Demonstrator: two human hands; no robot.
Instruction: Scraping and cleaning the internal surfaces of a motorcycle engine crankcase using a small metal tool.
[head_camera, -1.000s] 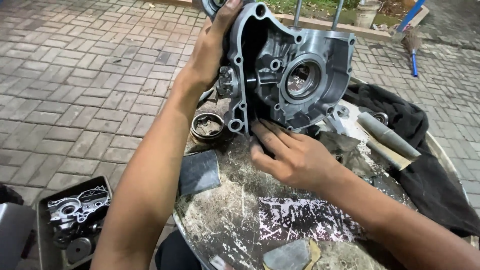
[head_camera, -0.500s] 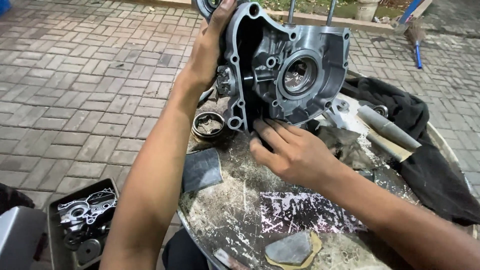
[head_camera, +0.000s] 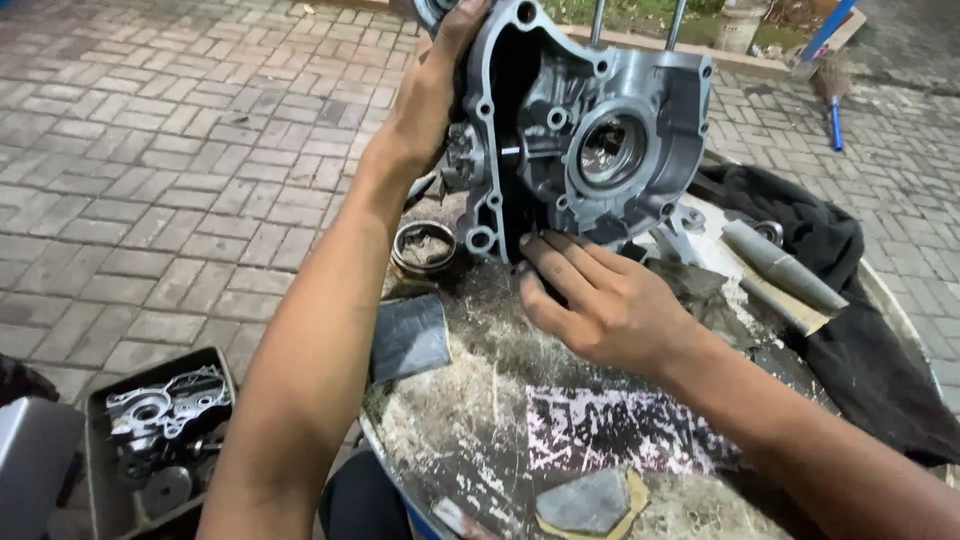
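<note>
At the far left a dark tray (head_camera: 95, 470) of loose metal parts sits on the brick paving (head_camera: 180, 160), well apart from the work. Next comes a worn round tabletop (head_camera: 480, 420), with a dark flat pad (head_camera: 408, 335) and a short metal ring (head_camera: 423, 246) lying near its left edge. The left hand (head_camera: 430, 95) reaches up, its fingers clamped over the top left rim of a grey cast engine case (head_camera: 575, 140), which stands upright on its lower edge on the tabletop. The right hand (head_camera: 600, 300) presses against the case's bottom edge, fingers spread and flat rather than curled around anything. The case looks heavy, stiff and possibly oily, so the thick outer rim and bolt lugs seem safer holds than the bearing bore. To the right lie a grey tapered tube (head_camera: 785, 268) and a black cloth (head_camera: 860, 330).
</note>
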